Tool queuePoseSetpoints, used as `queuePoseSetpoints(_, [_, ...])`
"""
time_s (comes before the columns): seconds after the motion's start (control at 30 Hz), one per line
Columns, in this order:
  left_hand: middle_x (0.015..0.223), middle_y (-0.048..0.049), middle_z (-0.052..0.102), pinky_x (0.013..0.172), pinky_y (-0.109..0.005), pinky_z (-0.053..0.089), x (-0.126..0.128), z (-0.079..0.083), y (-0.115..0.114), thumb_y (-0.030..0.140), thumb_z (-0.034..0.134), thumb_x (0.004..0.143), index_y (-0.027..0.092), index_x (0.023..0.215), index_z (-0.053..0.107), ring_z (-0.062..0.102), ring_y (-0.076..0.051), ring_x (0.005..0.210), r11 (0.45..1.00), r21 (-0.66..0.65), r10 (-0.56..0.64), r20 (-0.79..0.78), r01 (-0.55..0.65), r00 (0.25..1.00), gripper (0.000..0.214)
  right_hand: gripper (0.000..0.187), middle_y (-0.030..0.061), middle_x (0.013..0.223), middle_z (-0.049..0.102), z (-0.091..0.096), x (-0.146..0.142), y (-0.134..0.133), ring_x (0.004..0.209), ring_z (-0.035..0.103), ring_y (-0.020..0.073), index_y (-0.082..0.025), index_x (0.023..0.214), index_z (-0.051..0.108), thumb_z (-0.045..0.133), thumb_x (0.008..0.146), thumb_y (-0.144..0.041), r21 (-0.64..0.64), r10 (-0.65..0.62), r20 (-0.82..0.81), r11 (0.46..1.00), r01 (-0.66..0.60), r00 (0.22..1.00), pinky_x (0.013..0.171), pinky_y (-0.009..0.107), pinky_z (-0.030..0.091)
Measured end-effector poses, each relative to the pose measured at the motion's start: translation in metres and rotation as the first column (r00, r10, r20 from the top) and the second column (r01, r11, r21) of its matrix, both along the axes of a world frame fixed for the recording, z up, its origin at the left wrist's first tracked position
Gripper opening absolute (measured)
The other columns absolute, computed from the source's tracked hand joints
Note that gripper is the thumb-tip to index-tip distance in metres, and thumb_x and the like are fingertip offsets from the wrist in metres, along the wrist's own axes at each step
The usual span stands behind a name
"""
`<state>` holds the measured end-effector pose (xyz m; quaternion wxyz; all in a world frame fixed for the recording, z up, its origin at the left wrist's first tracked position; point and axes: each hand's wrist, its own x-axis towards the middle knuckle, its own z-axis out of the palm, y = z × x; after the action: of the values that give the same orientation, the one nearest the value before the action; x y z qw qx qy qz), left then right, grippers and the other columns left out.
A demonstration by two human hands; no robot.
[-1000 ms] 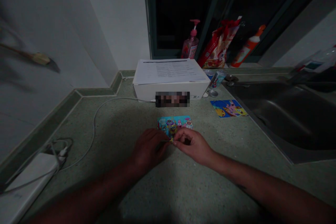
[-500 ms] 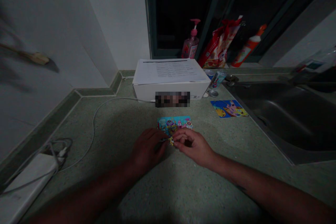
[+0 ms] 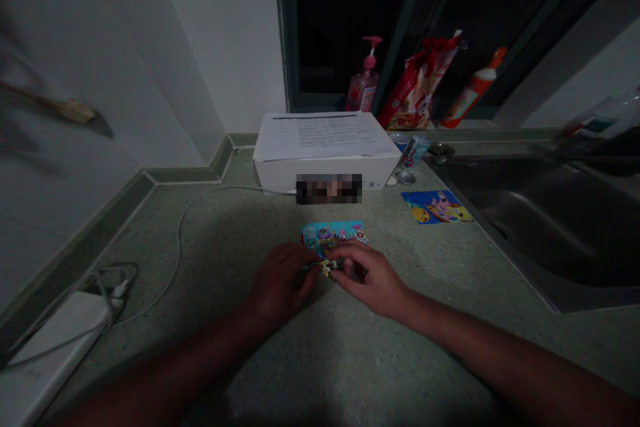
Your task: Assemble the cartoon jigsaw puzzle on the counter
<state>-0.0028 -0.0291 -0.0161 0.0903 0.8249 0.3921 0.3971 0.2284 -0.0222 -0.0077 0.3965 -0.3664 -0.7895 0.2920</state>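
Dropping lower since the earlier frame, the left hand (image 3: 279, 284) and right hand (image 3: 371, 278) are closing in over the desk (image 3: 235, 267), and the small yellow piece (image 3: 326, 268) is moving down with them. Both hands are working close together, their fingers meeting on the piece and pinching it between them, though the exact grip is too small and dark to tell. The piece is sitting just off the near edge of a colourful cartoon card (image 3: 333, 235), with the hands almost touching that card. Farther right, a second cartoon card (image 3: 436, 207) is lying flat near the edge of a stainless steel sink (image 3: 540, 227). Ahead, a white cardboard box (image 3: 325, 175) is carrying printed papers (image 3: 323, 137), with a drink can (image 3: 415, 150) leaning just beside its right corner. Behind them, a pink pump bottle (image 3: 365, 83), a red snack bag (image 3: 417, 87) and an orange-capped bottle (image 3: 473, 97) are standing along a dark window (image 3: 340, 13). To the left, a white cable (image 3: 179, 247) is curving across the desk toward a white power strip (image 3: 55, 347) with plugs and tangled wires.
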Motion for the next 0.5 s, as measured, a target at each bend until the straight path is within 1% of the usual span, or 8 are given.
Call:
queuePoseSetpoints(0.2, [0.096,-0.0045,0.077,0.076,-0.037,0.057,0.0,-0.001,0.0007,0.021,0.063,0.099,0.022,0.107,0.067,0.071,-0.021,0.086,1.0,0.012,-0.01,-0.003,0.01,1.0,0.009,0.018,0.001,0.091,0.068,-0.0012,0.0004,0.0007,0.071,0.066,0.0146,-0.024,0.112,0.069,0.069,0.095,-0.02,0.027,0.02,0.006,0.999,-0.02,1.0,0.071,0.033,0.056])
queuePoseSetpoints(0.37, [0.096,-0.0043,0.076,0.076,-0.037,0.057,-0.0003,-0.0022,0.0008,0.02,0.063,0.099,0.022,0.107,0.067,0.071,-0.021,0.086,1.0,0.016,-0.007,-0.007,0.007,1.0,0.009,0.019,0.0041,0.104,0.071,-0.0028,0.0008,0.0011,0.069,0.065,0.0131,-0.024,0.114,0.069,0.069,0.095,-0.02,0.045,0.028,0.005,0.999,-0.028,1.0,0.07,0.033,0.057])
queuePoseSetpoints(0.5, [0.096,-0.0046,0.076,0.077,-0.038,0.057,-0.0006,-0.0024,0.0014,0.021,0.063,0.099,0.022,0.107,0.067,0.071,-0.022,0.086,1.0,0.016,-0.016,-0.005,0.016,1.0,0.009,0.021,0.0049,0.106,0.072,-0.0025,0.0007,0.0008,0.071,0.067,0.014,-0.024,0.114,0.069,0.069,0.094,-0.019,0.045,0.024,0.015,0.999,-0.025,1.0,0.072,0.035,0.058])
